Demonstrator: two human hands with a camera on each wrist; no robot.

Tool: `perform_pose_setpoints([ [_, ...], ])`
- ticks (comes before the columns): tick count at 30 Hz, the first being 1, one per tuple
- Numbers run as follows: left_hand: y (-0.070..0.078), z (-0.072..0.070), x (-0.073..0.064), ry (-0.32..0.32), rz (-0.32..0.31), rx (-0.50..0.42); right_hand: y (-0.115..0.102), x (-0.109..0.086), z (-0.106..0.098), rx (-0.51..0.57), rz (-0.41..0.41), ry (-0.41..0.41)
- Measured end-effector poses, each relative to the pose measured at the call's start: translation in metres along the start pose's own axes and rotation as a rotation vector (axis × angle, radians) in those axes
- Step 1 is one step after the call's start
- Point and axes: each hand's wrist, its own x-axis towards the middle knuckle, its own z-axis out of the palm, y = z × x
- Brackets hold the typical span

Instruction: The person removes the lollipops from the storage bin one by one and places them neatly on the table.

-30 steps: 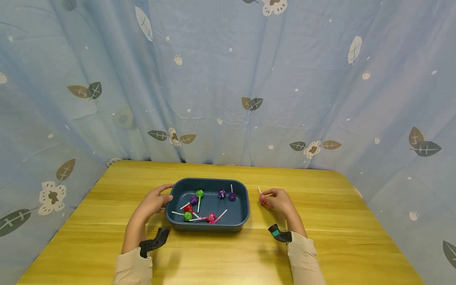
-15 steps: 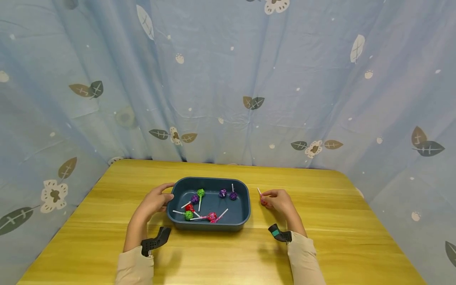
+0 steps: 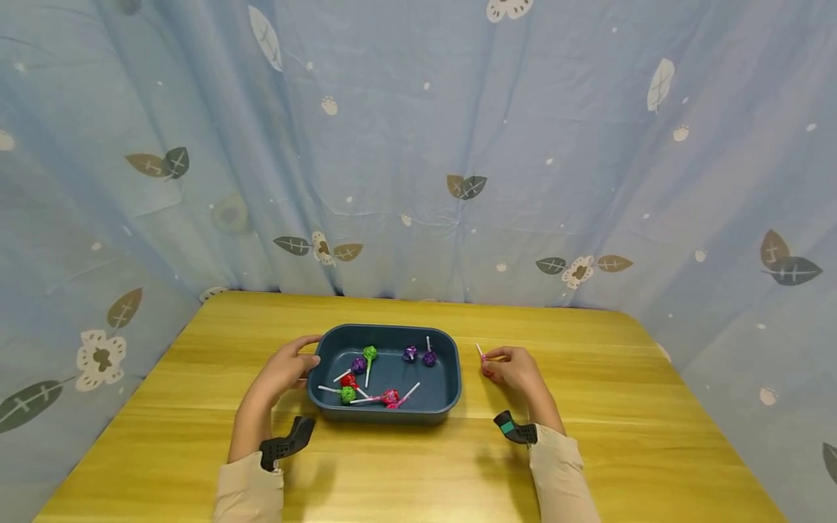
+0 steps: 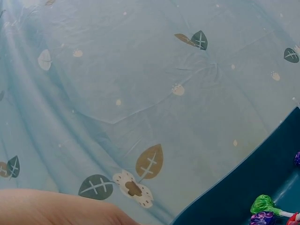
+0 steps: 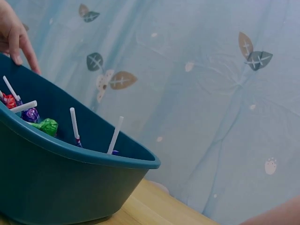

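Observation:
A dark blue plastic bin (image 3: 412,417) stands on the wooden table. My left hand (image 3: 280,372) holds its left end, thumb on the rim and fingers along the outside. Just right of the bin, my right hand (image 3: 515,369) pinches a pink lollipop (image 3: 487,369) by its wrapped head; its white stick points up and away. Inside the bin lie several lollipops: a green lollipop (image 3: 347,394), a red lollipop (image 3: 349,380), pink ones (image 3: 390,396) at the front and purple ones (image 3: 429,359) at the back right. In the right wrist view, only a strip of the right hand (image 5: 276,214) shows.
The yellow wood table (image 3: 418,472) reaches back to a pale blue curtain (image 3: 392,145) printed with leaves and flowers. Curtain also hangs along both sides. A black wrist mount (image 3: 286,443) sits on the left wrist and another mount (image 3: 515,428) on the right.
The view shifts very slightly. Both hands keep their places: the left at the bin, the right on the pink lollipop, whose stick tilts a little differently.

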Motion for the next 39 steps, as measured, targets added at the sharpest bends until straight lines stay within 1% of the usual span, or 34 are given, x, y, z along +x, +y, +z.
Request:
perform_pose_setpoints([
  [7,-0.001,-0.001,-0.001,0.000,0.016,-0.003,-0.001,0.000,-0.001,-0.005,0.001,-0.006],
  [16,-0.001,0.000,-0.003,-0.002,0.009,-0.003,-0.001,-0.001,-0.007,-0.004,-0.002,-0.014],
  [24,0.000,0.000,-0.002,-0.003,0.012,-0.016,-0.005,-0.007,-0.012,-0.039,0.009,-0.014],
  [28,0.001,0.000,-0.002,-0.006,0.020,-0.012,-0.008,-0.009,-0.015,-0.043,0.028,-0.008],
  [31,0.001,-0.001,-0.002,-0.009,0.025,-0.002,-0.009,-0.011,-0.016,-0.065,0.030,0.003],
  [34,0.000,-0.001,-0.002,-0.003,0.018,0.004,-0.010,-0.012,-0.018,-0.080,0.027,0.011],
  [39,0.000,0.000,-0.002,0.006,0.011,0.009,-0.012,-0.011,-0.021,-0.073,0.035,0.008],
])
